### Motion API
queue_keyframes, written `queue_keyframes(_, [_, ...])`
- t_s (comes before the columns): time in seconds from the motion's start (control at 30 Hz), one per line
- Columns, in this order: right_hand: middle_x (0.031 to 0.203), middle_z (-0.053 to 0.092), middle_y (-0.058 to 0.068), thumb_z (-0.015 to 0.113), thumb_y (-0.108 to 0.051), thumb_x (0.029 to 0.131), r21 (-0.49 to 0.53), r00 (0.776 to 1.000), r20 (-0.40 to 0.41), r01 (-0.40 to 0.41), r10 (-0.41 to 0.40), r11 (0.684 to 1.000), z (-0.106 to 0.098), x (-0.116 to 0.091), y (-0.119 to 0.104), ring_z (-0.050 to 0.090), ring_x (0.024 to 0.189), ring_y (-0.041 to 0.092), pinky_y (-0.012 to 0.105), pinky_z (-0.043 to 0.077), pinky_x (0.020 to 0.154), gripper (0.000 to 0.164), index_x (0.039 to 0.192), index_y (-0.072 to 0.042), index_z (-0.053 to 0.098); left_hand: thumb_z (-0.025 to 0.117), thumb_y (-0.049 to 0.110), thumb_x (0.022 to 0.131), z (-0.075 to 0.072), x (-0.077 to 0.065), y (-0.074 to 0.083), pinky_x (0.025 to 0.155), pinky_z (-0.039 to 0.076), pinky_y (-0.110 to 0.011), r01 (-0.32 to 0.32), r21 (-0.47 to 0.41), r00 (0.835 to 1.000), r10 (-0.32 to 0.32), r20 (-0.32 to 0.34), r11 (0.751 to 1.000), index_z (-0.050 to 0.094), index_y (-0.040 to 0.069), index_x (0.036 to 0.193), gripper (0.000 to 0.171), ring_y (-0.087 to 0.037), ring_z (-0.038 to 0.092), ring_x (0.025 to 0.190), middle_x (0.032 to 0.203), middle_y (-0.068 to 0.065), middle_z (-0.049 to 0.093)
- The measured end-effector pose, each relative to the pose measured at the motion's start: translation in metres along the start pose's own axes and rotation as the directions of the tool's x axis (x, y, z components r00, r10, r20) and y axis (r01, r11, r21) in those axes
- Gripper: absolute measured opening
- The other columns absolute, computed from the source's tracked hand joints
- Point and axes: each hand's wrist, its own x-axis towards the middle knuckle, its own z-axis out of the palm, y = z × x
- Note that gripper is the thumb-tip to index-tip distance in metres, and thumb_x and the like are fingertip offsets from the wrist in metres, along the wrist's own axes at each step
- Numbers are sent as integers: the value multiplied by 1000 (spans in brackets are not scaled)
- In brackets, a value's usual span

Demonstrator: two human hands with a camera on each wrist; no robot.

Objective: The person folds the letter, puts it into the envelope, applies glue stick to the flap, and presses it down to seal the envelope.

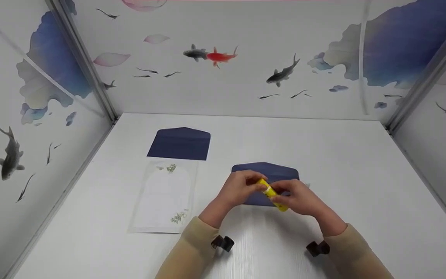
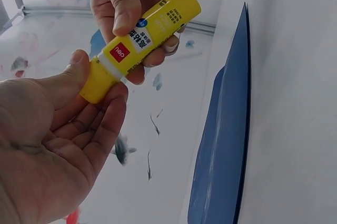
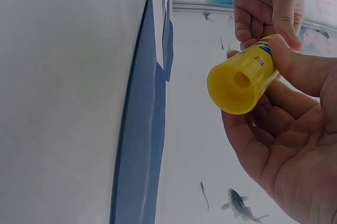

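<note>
Between both hands, over a dark blue envelope [image 1: 261,199], is a yellow glue stick [image 2: 152,27] with a red label. My left hand [image 1: 238,188] pinches its cap [image 2: 97,81] between thumb and fingers. Around the body, my right hand [image 1: 298,197] grips with thumb and fingers. A white band shows between cap and body in the left wrist view. The right wrist view looks into the hollow base of the stick, which tilts toward the camera. The envelope lies on the table with its pointed flap away from me, partly hidden by the hands.
A second dark blue envelope [image 1: 180,144] lies farther back on the left. Nearer me is a pale sheet [image 1: 165,197] with printed green sprigs, apparently in a translucent sleeve. Walls with painted fish border the white table [image 1: 343,155] at the back and sides.
</note>
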Motion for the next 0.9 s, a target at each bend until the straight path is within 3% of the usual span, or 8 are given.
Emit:
queue_keyframes(0.2, [107,74,10,68,-19,100,27,999,38,-2,1,1000,-3,0,0,64,91,17,27,58,80,28,121,-2,72,74,17,95,-5,0,-1,84,58,-18,-27,3,999,27,24,1000,78,10,115,22,-8,64,90,112,-4,76])
queue_keyframes(0.43, [105,74,9,70,-18,98,11,1000,-2,1,-1,1000,0,1,-5,65,89,18,26,59,78,25,119,-4,73,75,16,94,-11,-1,4,84,59,-21,-5,-13,1000,5,4,1000,78,11,116,23,-10,67,93,112,-6,76])
queue_keyframes(0.73, [111,75,7,76,-12,93,-76,987,-157,-28,16,997,9,1,-11,68,95,18,37,62,83,26,118,-6,74,76,17,93,-8,-2,6,83,60,-23,34,-20,992,-36,-117,999,78,5,112,22,-12,69,91,108,-8,77])
queue_keyframes(0.9, [110,74,10,80,-11,89,-95,972,-222,-95,72,991,9,-3,-7,68,95,19,40,62,85,29,116,-3,73,76,17,94,-20,-1,1,84,61,-28,71,-20,967,-74,-244,997,75,2,114,25,-18,70,92,107,-11,75])
